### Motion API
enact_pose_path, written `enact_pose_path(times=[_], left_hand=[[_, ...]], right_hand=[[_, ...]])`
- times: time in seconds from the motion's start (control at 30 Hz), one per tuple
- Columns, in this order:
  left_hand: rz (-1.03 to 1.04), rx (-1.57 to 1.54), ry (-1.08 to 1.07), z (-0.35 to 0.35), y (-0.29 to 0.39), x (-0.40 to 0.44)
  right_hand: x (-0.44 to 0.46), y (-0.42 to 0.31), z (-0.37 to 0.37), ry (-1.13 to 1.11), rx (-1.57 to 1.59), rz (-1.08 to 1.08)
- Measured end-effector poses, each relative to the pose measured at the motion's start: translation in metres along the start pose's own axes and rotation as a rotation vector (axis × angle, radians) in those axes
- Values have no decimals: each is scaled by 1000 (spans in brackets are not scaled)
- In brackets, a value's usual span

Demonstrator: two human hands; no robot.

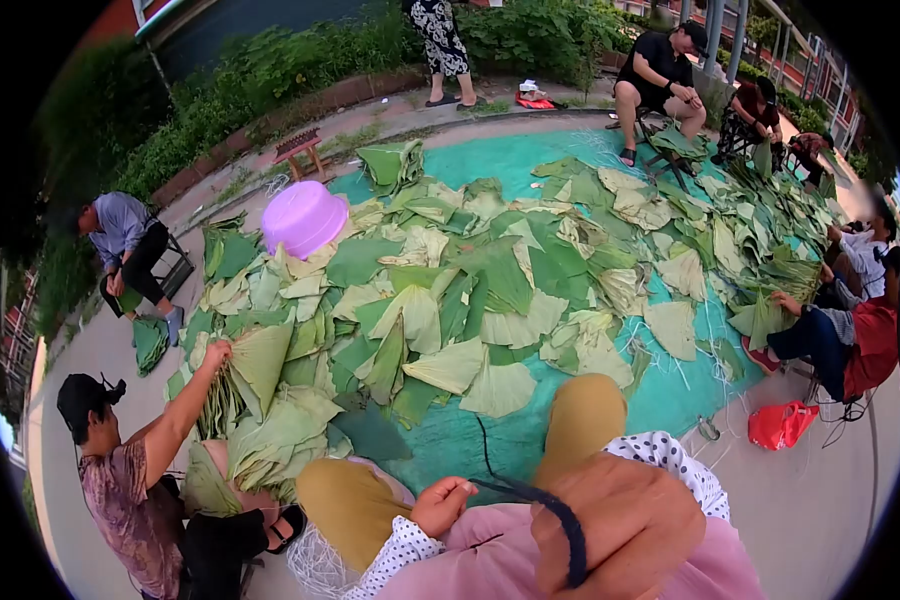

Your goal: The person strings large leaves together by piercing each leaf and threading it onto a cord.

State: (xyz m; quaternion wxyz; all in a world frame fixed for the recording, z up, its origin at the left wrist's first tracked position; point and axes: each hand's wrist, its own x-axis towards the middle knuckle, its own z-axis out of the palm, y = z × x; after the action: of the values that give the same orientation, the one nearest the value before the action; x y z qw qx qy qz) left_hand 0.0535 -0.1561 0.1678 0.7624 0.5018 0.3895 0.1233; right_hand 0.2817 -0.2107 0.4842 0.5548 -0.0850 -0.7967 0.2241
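Low in the view, above a pink apron (500, 560) over my lap, my left hand (442, 506) is closed with its fingertips pinched on a dark blue cord (515, 488). One end of the cord trails up between my knees toward the green sheet. My right hand (625, 525), large and close to the camera, is curled, and the cord loops around its finger side; its fingertips are partly hidden. Just ahead of my knees lies a broad heap of large folded leaves (460, 365), green and pale yellow-green.
A green ground sheet (490, 435) lies under the leaves. On the heap rests an upturned purple basin (303, 218). A person (135, 490) at left holds a leaf bundle. Several others sit around the sheet. A red bag (780, 425) lies at right, white string (320, 565) beside my leg.
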Motion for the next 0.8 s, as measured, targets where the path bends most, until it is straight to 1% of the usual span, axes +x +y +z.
enact_pose_path(times=[0.03,0.1,0.13,0.17,0.2,0.27,0.3,0.33,0.37,0.4,0.47,0.5,0.6,0.67,0.7,0.77,0.8], left_hand=[[-15,-22,-2,-1,-6,1],[-13,57,-26,-3,7,-4],[0,41,1,-4,20,-7],[11,122,31,-6,37,-11],[13,198,62,-10,51,-11],[195,258,146,-35,70,-4],[275,390,202,-46,98,-6],[347,493,291,-49,134,-13],[461,643,347,-52,171,-20],[555,752,397,-57,193,-21],[656,989,465,-50,240,-34],[701,1127,492,-45,257,-37],[706,1429,492,-23,289,-46],[738,1615,478,-4,300,-56],[745,1668,465,6,301,-63],[756,1759,405,30,303,-74],[745,1783,360,38,303,-77]], right_hand=[[0,0,1,4,23,17],[-8,5,2,-6,74,28],[-16,9,0,-17,72,72],[-24,12,-2,-29,70,117],[-32,13,-1,50,-11,229],[-52,20,-3,235,-194,459],[-66,31,-2,331,-296,581],[-78,45,-3,434,-335,694],[-93,60,-2,529,-381,815],[-111,73,-1,479,-339,843],[-142,102,-9,579,-305,1043],[-153,114,-10,552,-288,1038],[-181,126,-7,564,-314,1132],[-191,127,-7,618,-195,1136],[-191,125,-6,582,-184,1134],[-196,126,-7,629,-129,1168],[-182,126,-4,631,-141,1166]])
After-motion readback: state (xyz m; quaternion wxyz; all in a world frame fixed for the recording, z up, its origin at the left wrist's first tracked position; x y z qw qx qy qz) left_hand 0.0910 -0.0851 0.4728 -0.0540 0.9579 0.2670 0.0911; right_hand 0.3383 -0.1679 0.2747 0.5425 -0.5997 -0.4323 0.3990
